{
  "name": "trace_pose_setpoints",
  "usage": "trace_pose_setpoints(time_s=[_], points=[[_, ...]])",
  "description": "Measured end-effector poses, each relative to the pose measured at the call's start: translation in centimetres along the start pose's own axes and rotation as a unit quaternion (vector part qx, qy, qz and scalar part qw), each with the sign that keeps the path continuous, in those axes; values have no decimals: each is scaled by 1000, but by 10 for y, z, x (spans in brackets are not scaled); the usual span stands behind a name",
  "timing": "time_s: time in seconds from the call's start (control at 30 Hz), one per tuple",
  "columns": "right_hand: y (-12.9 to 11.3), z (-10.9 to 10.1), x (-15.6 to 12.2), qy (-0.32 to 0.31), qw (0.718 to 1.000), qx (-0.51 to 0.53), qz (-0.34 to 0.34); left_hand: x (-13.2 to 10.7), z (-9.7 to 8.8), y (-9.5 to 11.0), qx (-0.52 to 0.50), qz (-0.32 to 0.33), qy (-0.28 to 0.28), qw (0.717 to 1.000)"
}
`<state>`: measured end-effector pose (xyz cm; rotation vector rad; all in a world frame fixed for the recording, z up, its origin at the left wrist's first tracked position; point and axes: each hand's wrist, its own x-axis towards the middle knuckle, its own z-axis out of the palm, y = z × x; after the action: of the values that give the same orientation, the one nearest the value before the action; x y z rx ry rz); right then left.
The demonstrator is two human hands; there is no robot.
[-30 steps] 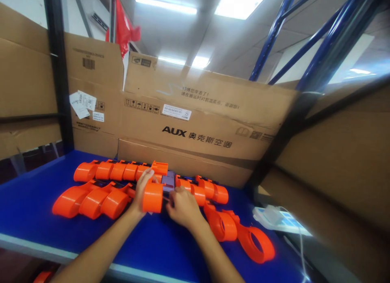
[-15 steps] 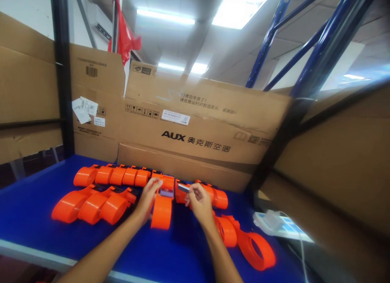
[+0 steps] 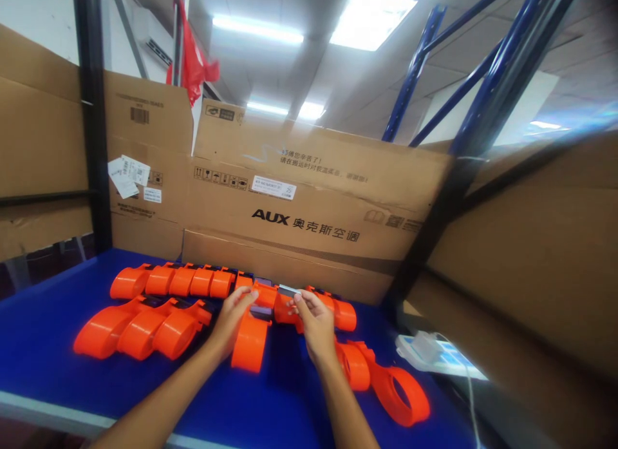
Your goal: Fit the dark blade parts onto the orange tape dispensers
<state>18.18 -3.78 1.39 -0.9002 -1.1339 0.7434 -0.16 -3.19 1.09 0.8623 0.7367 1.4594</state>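
Note:
My left hand [image 3: 236, 320] is closed on an orange band [image 3: 250, 343], thumb and fingers pinching its upper part. The band's wide loop hangs down beside the hand, and a dark, shiny section [image 3: 261, 313] shows near its top. Between the fingertips of my right hand [image 3: 315, 321] is a small flat silver-grey piece [image 3: 288, 290], held just right of the band's upper end. A gap separates the piece from my left fingers. Behind my hands lie more orange bands, partly covered by them.
Looped orange bands [image 3: 182, 281] line the back of the blue table [image 3: 159, 397], with several more [image 3: 138, 333] in front at left. Others [image 3: 400, 396] lie at right. A white power strip [image 3: 441, 355] with a plug and cable sits at the right edge. Cardboard [image 3: 290, 243] walls the back.
The flat piece has risen slightly and its outer end tips upward more. The band in my left hand has tilted a little, its loop swinging left. The whole view has shifted slightly.

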Motion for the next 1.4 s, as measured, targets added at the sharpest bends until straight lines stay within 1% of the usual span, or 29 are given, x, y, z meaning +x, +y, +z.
trace_pose_setpoints(time_s=[0.33, 0.6, 0.7, 0.8, 0.97, 1.17, 1.4], points=[[-4, 0, -2, -26, 999, -28, -12, -1, 1, 1, -8, 0, -9, 1000], [-3, 0, -4, -28, 999, -15, -3, 1, -2, -2, -13, 4, 7, 1000], [-2, 0, -3, -37, 999, -19, -1, 1, -2, -3, -15, 3, 5, 1000], [-2, -1, -2, -40, 999, -25, -3, 0, -2, -2, -7, 5, -7, 1000], [-4, -3, -1, -33, 998, -44, -20, 1, 0, -2, 20, 1, -45, 999], [-5, 0, -4, -51, 996, -61, -37, 1, -2, -5, 61, 8, -87, 994], [0, 4, -5, -61, 996, -62, -24, 0, -3, -6, 88, 16, -125, 988]])
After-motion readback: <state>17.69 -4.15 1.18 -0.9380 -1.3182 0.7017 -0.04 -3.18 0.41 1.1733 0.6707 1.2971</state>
